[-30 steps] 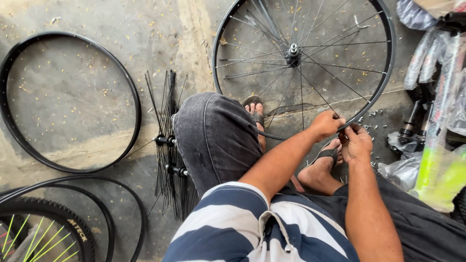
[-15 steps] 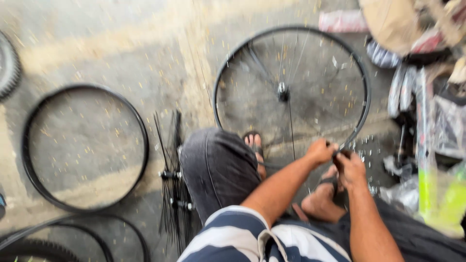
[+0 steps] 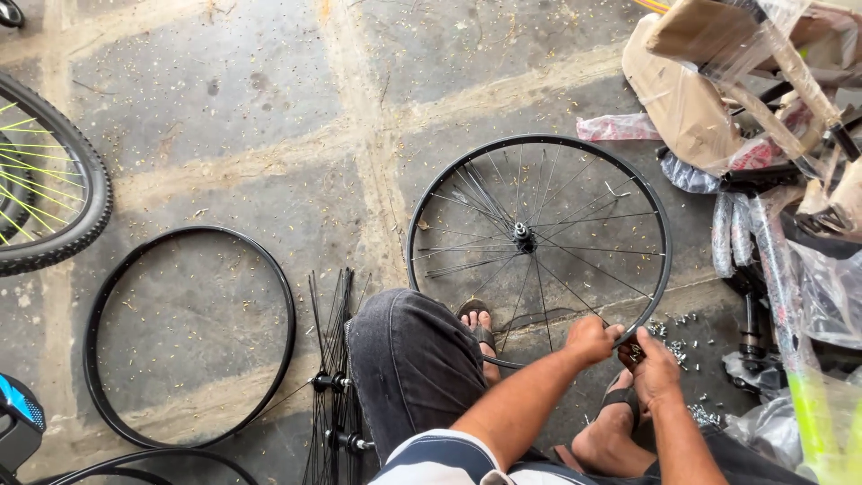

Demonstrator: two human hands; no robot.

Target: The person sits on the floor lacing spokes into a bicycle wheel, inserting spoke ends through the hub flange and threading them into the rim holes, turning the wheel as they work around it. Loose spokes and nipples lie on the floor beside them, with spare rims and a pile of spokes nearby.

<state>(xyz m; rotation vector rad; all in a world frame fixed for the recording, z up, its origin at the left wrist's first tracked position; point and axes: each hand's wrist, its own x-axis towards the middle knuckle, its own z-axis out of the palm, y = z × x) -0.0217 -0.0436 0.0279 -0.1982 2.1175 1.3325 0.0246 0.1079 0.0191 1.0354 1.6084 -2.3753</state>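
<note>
A black bicycle wheel rim (image 3: 429, 207) with thin metal spokes and a central hub (image 3: 523, 237) lies on the concrete floor in front of me. My left hand (image 3: 591, 339) grips the near edge of the rim. Just right of it, my right hand (image 3: 654, 364) pinches something small and dark at the same stretch of rim; what it is cannot be made out. My knee in dark trousers (image 3: 409, 359) and a sandalled foot (image 3: 478, 325) sit beside the wheel's near side.
A bare black rim (image 3: 97, 314) lies at left, with a bundle of loose spokes and hubs (image 3: 334, 377) beside it. A tyred wheel with yellow spokes (image 3: 63, 193) is far left. Small metal nipples (image 3: 682, 346) are scattered near my hands. Wrapped bicycle parts (image 3: 763, 135) crowd the right.
My head has tilted, so the wheel now sits lower in view with more floor showing beyond it. Both hands stay at the same spot on the rim's near edge.
</note>
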